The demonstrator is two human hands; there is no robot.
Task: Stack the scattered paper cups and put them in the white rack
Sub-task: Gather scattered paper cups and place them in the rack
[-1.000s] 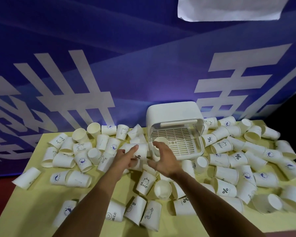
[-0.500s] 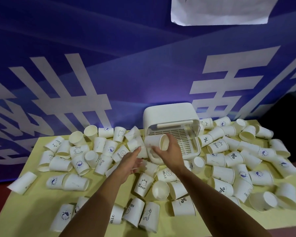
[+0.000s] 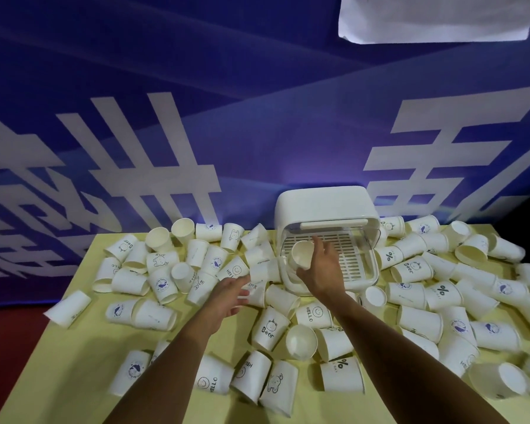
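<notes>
Several white paper cups lie scattered over a yellow table [image 3: 58, 377], most on their sides. The white rack [image 3: 325, 209] stands at the table's back middle, its slatted floor showing through the open front. My right hand [image 3: 322, 270] holds one paper cup [image 3: 302, 254] at the rack's front left corner, the cup's mouth turned up and toward me. My left hand [image 3: 230, 293] hovers low just left of the rack with fingers stretched toward a lying cup [image 3: 265, 270]. It holds nothing.
A blue banner with large white characters hangs right behind the table. Cup piles flank the rack on both sides, such as a "Bear" cup [image 3: 270, 327] and an upright open cup [image 3: 300, 342] close in front. One cup [image 3: 68, 307] overhangs the left table edge.
My right hand has lifted a cup up to the rack's front left corner. My left hand has dropped lower and to the left, away from that cup.
</notes>
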